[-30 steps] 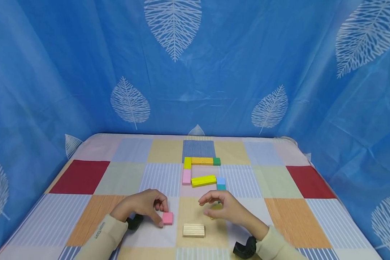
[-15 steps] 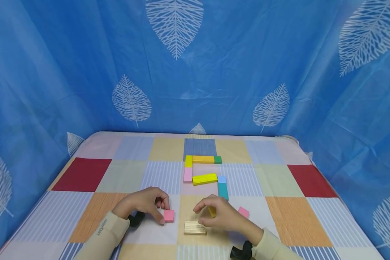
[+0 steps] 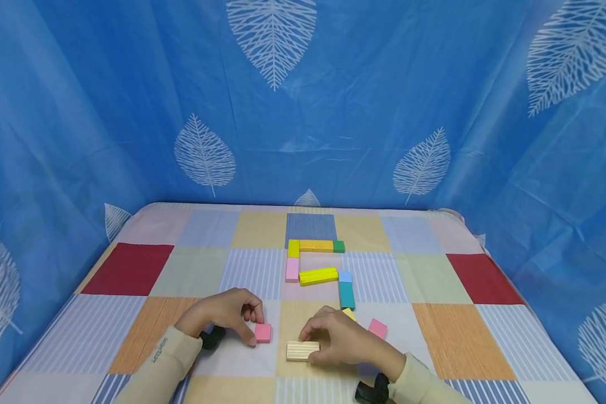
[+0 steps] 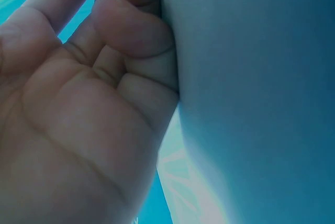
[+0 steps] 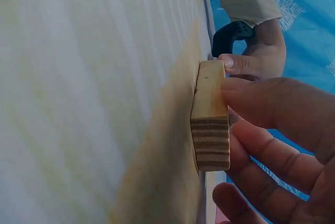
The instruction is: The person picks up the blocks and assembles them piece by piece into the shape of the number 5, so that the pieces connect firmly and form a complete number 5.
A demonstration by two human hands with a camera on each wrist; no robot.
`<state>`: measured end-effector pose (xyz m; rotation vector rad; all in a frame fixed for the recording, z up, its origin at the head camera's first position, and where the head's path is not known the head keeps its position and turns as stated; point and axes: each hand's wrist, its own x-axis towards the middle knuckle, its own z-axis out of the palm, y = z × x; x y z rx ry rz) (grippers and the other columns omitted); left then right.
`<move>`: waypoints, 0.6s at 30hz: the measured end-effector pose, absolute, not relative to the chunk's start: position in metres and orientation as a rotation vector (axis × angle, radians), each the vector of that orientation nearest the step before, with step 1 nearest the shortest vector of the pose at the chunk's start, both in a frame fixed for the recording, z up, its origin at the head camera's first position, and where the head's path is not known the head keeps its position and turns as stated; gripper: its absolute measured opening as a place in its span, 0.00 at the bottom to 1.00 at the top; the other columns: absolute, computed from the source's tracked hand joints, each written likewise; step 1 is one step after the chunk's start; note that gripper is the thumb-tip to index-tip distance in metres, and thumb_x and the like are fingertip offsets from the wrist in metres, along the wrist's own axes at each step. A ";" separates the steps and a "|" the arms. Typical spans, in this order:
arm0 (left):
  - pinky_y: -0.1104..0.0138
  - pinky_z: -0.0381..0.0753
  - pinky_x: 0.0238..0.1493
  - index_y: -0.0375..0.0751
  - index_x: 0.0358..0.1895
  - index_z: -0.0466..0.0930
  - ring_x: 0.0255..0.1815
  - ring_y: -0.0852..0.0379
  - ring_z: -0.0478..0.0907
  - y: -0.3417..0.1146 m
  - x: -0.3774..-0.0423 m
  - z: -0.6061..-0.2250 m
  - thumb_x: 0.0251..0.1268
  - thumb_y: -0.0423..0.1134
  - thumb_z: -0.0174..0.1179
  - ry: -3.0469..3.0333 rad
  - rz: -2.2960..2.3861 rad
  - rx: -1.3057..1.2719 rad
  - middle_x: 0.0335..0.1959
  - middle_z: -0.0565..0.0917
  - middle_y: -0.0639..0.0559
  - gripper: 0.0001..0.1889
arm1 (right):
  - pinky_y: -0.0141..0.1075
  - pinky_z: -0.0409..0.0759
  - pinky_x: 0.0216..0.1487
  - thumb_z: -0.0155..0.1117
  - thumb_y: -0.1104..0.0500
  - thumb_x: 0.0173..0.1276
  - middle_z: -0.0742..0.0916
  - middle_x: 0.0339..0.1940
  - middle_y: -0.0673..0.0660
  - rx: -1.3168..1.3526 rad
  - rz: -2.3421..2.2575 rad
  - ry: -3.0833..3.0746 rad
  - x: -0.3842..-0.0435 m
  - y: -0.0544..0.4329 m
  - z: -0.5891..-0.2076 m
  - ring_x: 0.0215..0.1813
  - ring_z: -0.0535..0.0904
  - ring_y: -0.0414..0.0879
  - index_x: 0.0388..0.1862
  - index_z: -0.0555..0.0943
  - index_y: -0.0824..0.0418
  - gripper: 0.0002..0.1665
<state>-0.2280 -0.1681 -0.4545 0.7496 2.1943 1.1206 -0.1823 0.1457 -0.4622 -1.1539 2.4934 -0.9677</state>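
Note:
In the head view, my right hand (image 3: 340,339) pinches a plain striped wooden block (image 3: 302,351) lying on the cloth, thumb on its near side and fingers on its far side. The right wrist view shows the wooden block (image 5: 210,114) close up, with the thumb against its long side. To the left, my left hand (image 3: 229,314) holds a small pink block (image 3: 264,333) between thumb and curled fingers. The left wrist view shows only the left palm (image 4: 78,119) and bent fingers; the pink block is hidden there.
Beyond the hands lie a yellow block (image 3: 293,248), an orange one (image 3: 316,246), a green one (image 3: 338,247), a pink one (image 3: 292,270), a tilted yellow one (image 3: 318,276), a light-blue one (image 3: 345,276) and a teal one (image 3: 347,295). Another pink block (image 3: 377,328) and a partly hidden yellow block (image 3: 350,314) lie near my right hand.
My right hand has moved left and toward me, from the yellow block to the wooden block, and now pinches it. The left hand stays at the pink block.

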 end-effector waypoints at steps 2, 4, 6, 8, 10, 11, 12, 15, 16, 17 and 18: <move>0.72 0.66 0.33 0.40 0.34 0.88 0.29 0.62 0.68 -0.168 -0.228 -0.455 0.47 0.27 0.84 2.195 1.123 0.748 0.25 0.73 0.58 0.13 | 0.34 0.78 0.57 0.85 0.60 0.62 0.88 0.43 0.37 -1.142 -0.955 2.496 -0.182 0.145 -0.461 0.51 0.76 0.33 0.45 0.90 0.53 0.14; 0.72 0.66 0.33 0.40 0.34 0.89 0.29 0.63 0.68 -0.168 -0.228 -0.455 0.47 0.27 0.84 2.199 1.123 0.745 0.26 0.74 0.58 0.14 | 0.34 0.78 0.57 0.85 0.60 0.62 0.87 0.42 0.36 -1.124 -0.951 2.495 -0.182 0.144 -0.459 0.51 0.76 0.32 0.44 0.90 0.53 0.14; 0.72 0.67 0.33 0.41 0.34 0.88 0.29 0.63 0.68 -0.168 -0.228 -0.455 0.47 0.28 0.84 2.204 1.120 0.743 0.26 0.74 0.58 0.14 | 0.34 0.78 0.56 0.85 0.61 0.62 0.87 0.42 0.36 -1.117 -0.951 2.497 -0.182 0.144 -0.459 0.51 0.76 0.33 0.44 0.90 0.53 0.14; 0.72 0.67 0.33 0.41 0.34 0.88 0.29 0.63 0.68 -0.168 -0.227 -0.455 0.47 0.28 0.84 2.209 1.117 0.735 0.26 0.74 0.58 0.14 | 0.34 0.78 0.56 0.85 0.61 0.61 0.88 0.42 0.37 -1.120 -0.957 2.501 -0.182 0.144 -0.458 0.51 0.77 0.34 0.44 0.90 0.53 0.14; 0.72 0.68 0.33 0.41 0.34 0.88 0.29 0.63 0.68 -0.168 -0.227 -0.454 0.47 0.28 0.84 2.211 1.115 0.727 0.26 0.74 0.58 0.14 | 0.34 0.78 0.56 0.85 0.61 0.61 0.88 0.42 0.37 -1.112 -0.961 2.506 -0.183 0.144 -0.458 0.51 0.77 0.34 0.44 0.90 0.53 0.14; 0.72 0.68 0.33 0.41 0.34 0.88 0.29 0.63 0.68 -0.168 -0.227 -0.454 0.47 0.28 0.84 2.213 1.114 0.724 0.26 0.74 0.58 0.14 | 0.35 0.78 0.56 0.85 0.61 0.61 0.88 0.42 0.37 -1.110 -0.961 2.511 -0.184 0.144 -0.458 0.51 0.77 0.34 0.45 0.90 0.53 0.14; 0.72 0.68 0.33 0.41 0.33 0.88 0.29 0.63 0.68 -0.168 -0.227 -0.454 0.47 0.28 0.84 2.213 1.115 0.722 0.26 0.74 0.58 0.14 | 0.35 0.78 0.56 0.85 0.61 0.62 0.88 0.42 0.37 -1.108 -0.959 2.516 -0.184 0.145 -0.458 0.51 0.77 0.35 0.45 0.90 0.53 0.14; 0.72 0.67 0.33 0.41 0.33 0.88 0.29 0.63 0.68 -0.168 -0.227 -0.454 0.47 0.28 0.84 2.210 1.117 0.720 0.26 0.73 0.58 0.14 | 0.35 0.78 0.56 0.84 0.61 0.62 0.88 0.42 0.37 -1.091 -0.954 2.527 -0.185 0.145 -0.459 0.51 0.76 0.35 0.45 0.90 0.53 0.14; 0.72 0.67 0.33 0.41 0.33 0.88 0.29 0.63 0.68 -0.168 -0.227 -0.454 0.47 0.28 0.84 2.209 1.117 0.721 0.26 0.73 0.58 0.14 | 0.35 0.78 0.56 0.84 0.61 0.62 0.88 0.42 0.37 -1.092 -0.951 2.533 -0.186 0.146 -0.458 0.51 0.76 0.35 0.45 0.90 0.53 0.14; 0.72 0.67 0.33 0.41 0.33 0.88 0.29 0.63 0.68 -0.168 -0.228 -0.454 0.47 0.28 0.84 2.208 1.118 0.721 0.26 0.73 0.58 0.14 | 0.36 0.78 0.56 0.84 0.61 0.62 0.88 0.43 0.37 -1.095 -0.949 2.540 -0.187 0.146 -0.458 0.51 0.76 0.35 0.45 0.90 0.53 0.14; 0.72 0.67 0.33 0.41 0.33 0.88 0.29 0.63 0.68 -0.168 -0.228 -0.455 0.47 0.28 0.84 2.207 1.119 0.722 0.26 0.73 0.58 0.14 | 0.36 0.78 0.55 0.84 0.61 0.62 0.89 0.43 0.38 -1.098 -0.950 2.545 -0.187 0.146 -0.458 0.51 0.76 0.36 0.45 0.90 0.53 0.14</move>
